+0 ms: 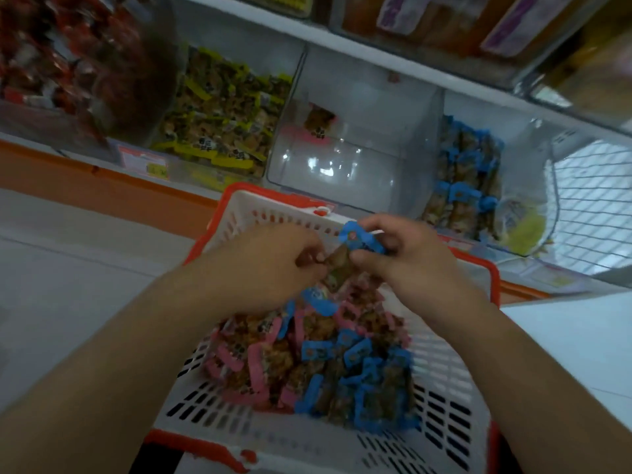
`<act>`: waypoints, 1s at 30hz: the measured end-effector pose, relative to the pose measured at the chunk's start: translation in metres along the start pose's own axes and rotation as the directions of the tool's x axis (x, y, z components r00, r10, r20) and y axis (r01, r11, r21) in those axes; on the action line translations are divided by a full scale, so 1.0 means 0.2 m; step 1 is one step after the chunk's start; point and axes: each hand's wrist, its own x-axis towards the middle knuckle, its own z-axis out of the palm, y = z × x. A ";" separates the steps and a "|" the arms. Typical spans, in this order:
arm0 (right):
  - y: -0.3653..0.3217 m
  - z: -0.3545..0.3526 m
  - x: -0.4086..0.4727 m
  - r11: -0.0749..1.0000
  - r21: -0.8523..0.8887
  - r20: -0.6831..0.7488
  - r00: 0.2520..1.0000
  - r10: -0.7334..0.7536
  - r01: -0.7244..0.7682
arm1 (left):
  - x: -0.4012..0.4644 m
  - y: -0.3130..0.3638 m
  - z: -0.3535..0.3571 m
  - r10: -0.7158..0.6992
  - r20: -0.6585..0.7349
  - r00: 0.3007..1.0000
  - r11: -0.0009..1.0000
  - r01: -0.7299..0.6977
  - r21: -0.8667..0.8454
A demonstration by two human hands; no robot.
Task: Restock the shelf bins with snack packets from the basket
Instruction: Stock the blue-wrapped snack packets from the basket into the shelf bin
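A white basket with a red rim stands below the shelf, holding several pink-ended and blue-ended snack packets. Above its far end, both hands meet on a blue-ended packet. My right hand grips its blue end and my left hand pinches its brown lower part. On the shelf a clear bin holds a single pink-ended packet. The bin to its right holds several blue-ended packets.
A bin of yellow-ended packets sits left of the near-bare bin, and red packets fill the far left bin. An upper shelf overhangs the bins. A wire mesh panel stands at the right. An orange ledge runs along the shelf base.
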 end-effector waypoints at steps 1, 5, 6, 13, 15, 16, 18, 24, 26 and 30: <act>-0.01 -0.06 -0.02 1.000 0.023 -0.031 1.000 -0.001 0.001 | 0.01 0.04 0.02 0.031 -0.019 0.999 0.999 -0.032 -0.043; 0.03 -0.13 -0.07 0.970 0.242 -0.259 0.965 0.048 0.017 | 0.05 0.16 0.09 0.036 -0.162 0.986 0.919 -0.096 -0.383; 0.04 -0.13 -0.07 0.972 0.229 -0.305 0.952 0.021 0.052 | 0.06 0.19 0.10 0.011 -0.213 0.977 0.885 -0.109 -0.453; 0.07 -0.15 -0.03 0.986 0.094 -0.251 0.961 -0.111 0.139 | 0.20 0.26 0.16 -0.005 -0.354 0.935 0.811 -0.203 -0.549; 0.10 -0.21 0.00 0.991 0.096 -0.306 0.950 -0.060 0.093 | 0.24 0.23 0.20 0.034 -0.351 0.936 0.904 -0.179 -0.387; 0.12 -0.26 0.02 0.992 0.105 -0.343 0.939 -0.035 0.076 | 0.25 0.20 0.21 0.053 -0.363 0.930 0.965 -0.140 -0.219; 0.15 -0.37 0.06 0.986 0.150 -0.444 0.896 0.002 0.072 | 0.29 0.11 0.24 0.135 -0.415 0.900 0.988 -0.091 0.123; 0.24 -0.69 0.43 0.984 0.162 -0.663 0.747 0.057 0.069 | 0.31 -0.04 0.31 0.065 -0.302 0.951 0.921 0.059 0.384; 0.25 -0.80 0.61 0.990 0.128 -0.685 0.726 0.050 0.053 | 0.31 -0.05 0.31 0.079 -0.300 0.951 0.925 0.042 0.377; 0.25 -0.93 0.87 0.996 0.039 -0.689 0.720 0.083 -0.077 | 0.33 -0.05 0.31 0.085 -0.303 0.949 0.923 0.039 0.382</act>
